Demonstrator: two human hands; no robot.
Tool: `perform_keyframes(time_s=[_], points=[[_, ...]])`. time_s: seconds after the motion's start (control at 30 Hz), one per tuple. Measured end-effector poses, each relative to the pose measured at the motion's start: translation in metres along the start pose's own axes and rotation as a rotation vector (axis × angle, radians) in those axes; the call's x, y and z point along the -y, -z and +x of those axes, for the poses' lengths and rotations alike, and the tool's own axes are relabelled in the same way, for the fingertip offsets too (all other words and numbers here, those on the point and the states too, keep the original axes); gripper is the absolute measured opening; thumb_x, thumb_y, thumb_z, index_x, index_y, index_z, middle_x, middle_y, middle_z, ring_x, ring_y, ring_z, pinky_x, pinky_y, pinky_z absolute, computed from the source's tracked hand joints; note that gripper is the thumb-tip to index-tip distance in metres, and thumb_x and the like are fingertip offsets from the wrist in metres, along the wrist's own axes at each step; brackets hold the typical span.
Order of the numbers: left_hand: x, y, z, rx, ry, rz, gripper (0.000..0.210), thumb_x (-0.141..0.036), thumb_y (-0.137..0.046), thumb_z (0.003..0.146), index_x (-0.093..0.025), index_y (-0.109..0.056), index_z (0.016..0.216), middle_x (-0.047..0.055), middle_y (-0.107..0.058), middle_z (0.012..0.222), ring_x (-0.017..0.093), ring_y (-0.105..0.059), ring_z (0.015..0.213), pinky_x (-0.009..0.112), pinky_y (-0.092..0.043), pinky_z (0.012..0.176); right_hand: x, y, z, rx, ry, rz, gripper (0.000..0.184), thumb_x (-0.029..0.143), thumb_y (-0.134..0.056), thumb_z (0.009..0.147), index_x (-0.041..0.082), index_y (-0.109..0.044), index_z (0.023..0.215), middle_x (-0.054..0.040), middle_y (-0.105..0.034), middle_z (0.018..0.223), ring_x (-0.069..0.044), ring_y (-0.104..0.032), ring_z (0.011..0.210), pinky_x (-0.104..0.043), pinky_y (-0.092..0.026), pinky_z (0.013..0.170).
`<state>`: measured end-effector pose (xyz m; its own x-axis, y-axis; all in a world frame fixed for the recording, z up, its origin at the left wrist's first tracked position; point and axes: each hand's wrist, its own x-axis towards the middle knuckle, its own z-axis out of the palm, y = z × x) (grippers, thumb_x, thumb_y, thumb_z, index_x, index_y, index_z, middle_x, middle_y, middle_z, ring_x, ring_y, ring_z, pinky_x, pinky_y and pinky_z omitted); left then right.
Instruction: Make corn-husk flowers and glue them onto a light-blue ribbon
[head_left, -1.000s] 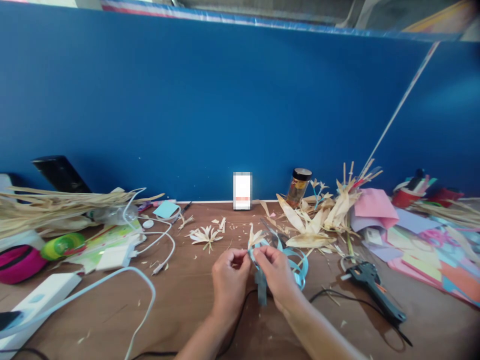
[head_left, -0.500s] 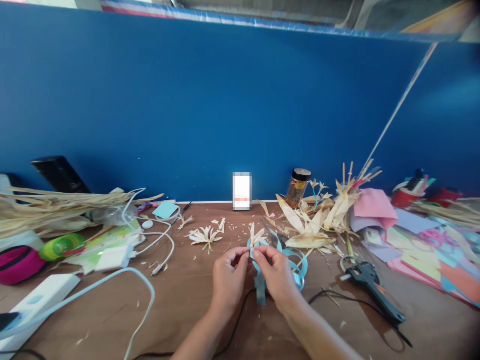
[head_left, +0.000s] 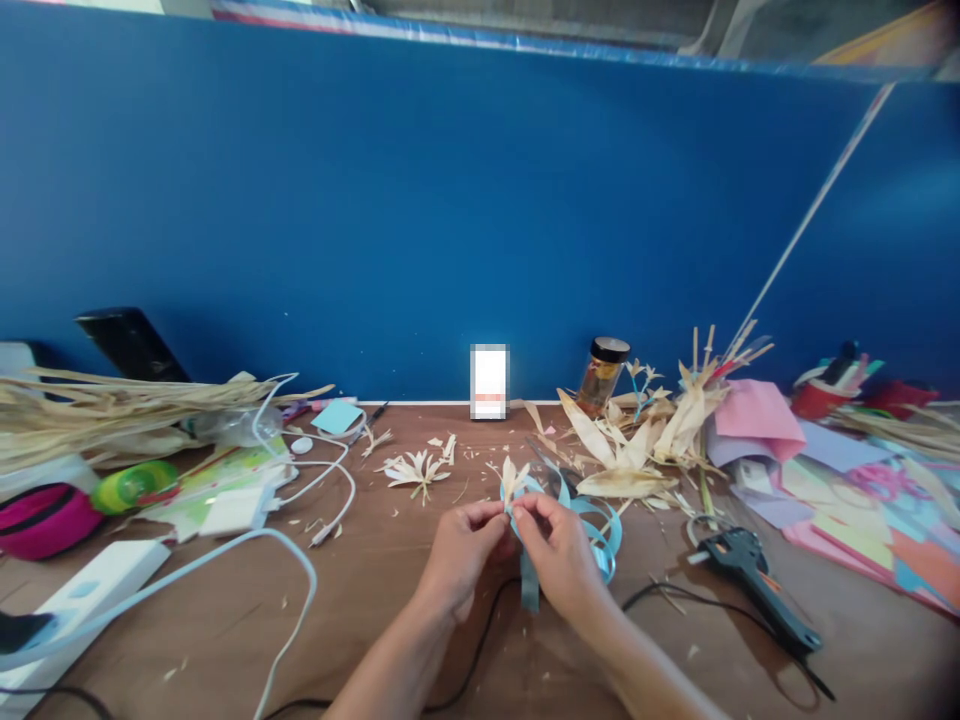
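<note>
Between my two hands a small corn-husk flower (head_left: 513, 480) stands upright, its pale petals showing above the fingertips. My left hand (head_left: 463, 555) pinches its base from the left. From the right, my right hand (head_left: 559, 545) pinches at the same base, where a bit of light blue tape shows. Loops of light blue tape (head_left: 611, 545) curl out behind my right hand, and one end hangs down below the fingers. A larger husk flower (head_left: 418, 472) lies on the table, left of my hands. The flower's stem is hidden by my fingers.
At right lie a glue gun (head_left: 757, 585) with its cord, dried husks (head_left: 619, 465), a lidded jar (head_left: 602, 375) and coloured papers (head_left: 855, 500). White cables (head_left: 341, 500), a power strip (head_left: 82, 600) and husk strips (head_left: 112, 410) lie at left. A blue partition (head_left: 450, 200) rises behind.
My fingers have shifted slightly at the flower's base, and the left hand has turned a little. The whole view has moved slightly; both hands keep their pinch.
</note>
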<state>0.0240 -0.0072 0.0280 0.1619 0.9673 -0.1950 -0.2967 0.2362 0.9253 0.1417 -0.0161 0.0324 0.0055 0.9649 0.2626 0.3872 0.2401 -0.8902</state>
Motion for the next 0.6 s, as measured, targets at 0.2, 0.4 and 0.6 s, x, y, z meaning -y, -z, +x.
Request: perform_keyframes(time_s=[0.2,0.4,0.6], points=[[0.0034,0.0015,0.0019,-0.032,0.012,-0.008,0.028,-0.034,-0.070,0.059,-0.010,-0.071,0.075,0.002,-0.061,0.055,0.010,-0.050,0.048,0.021,-0.038,0.049,0.0012,-0.0007,-0.0002,-0.017,0.012,-0.018,0.019,0.026,-0.047,0.080,0.017,-0.061,0.073,-0.0019,-0.064,0.067,-0.015,-0.057,0.062,-0.023,-0.043,0.058],[0.0008,0.0058,0.0038,-0.071,0.055,-0.030,0.021,-0.030,-0.075,0.053,-0.011,-0.067,0.060,-0.001,-0.057,0.051,0.007,-0.047,0.047,0.018,-0.036,0.047,0.0033,0.0015,0.0002,-0.024,0.009,-0.018,0.019,0.027,-0.047,0.079,0.017,-0.062,0.073,-0.0014,-0.064,0.066,-0.015,-0.056,0.061,-0.022,-0.043,0.057],[-0.0011,0.0090,0.0018,-0.027,0.139,-0.073,0.022,-0.031,-0.075,0.055,-0.013,-0.064,0.062,-0.001,-0.058,0.055,0.008,-0.051,0.051,0.018,-0.039,0.051,0.0025,0.0031,0.0004,-0.045,0.034,-0.027,0.018,0.026,-0.048,0.079,0.017,-0.061,0.071,-0.0012,-0.064,0.066,-0.015,-0.057,0.062,-0.022,-0.043,0.060]])
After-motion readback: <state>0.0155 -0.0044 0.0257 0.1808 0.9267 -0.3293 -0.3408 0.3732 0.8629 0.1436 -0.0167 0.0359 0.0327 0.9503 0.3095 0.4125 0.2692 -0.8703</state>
